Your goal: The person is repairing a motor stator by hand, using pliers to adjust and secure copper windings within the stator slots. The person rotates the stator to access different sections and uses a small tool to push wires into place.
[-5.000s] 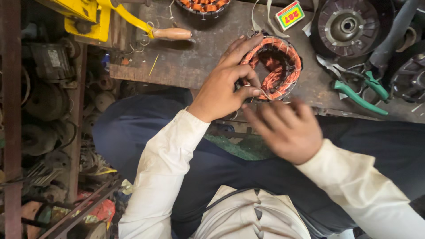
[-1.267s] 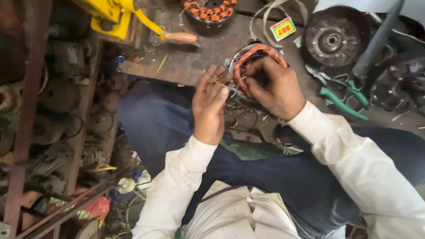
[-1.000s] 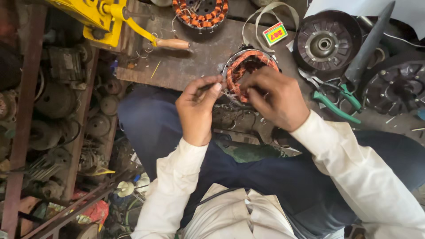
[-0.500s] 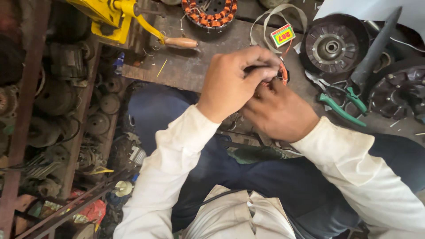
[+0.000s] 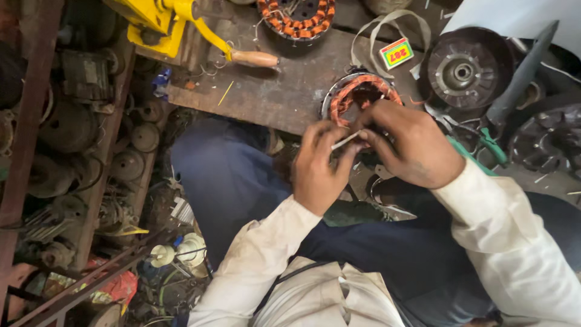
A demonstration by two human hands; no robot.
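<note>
Both hands meeting at frame centre: left hand [image 5: 318, 172] and right hand [image 5: 414, 145] pinching thin white strip [image 5: 345, 140] together, just below copper-wound stator [image 5: 357, 97] lying on wooden board [image 5: 272, 91].

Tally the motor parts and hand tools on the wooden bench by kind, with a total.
Copper-wound stators: 2, one by the hands, one at the top edge
Dark round rotor discs: 2
Green-handled pliers: 1
Wooden-handled tool: 1
Total: 6
</note>
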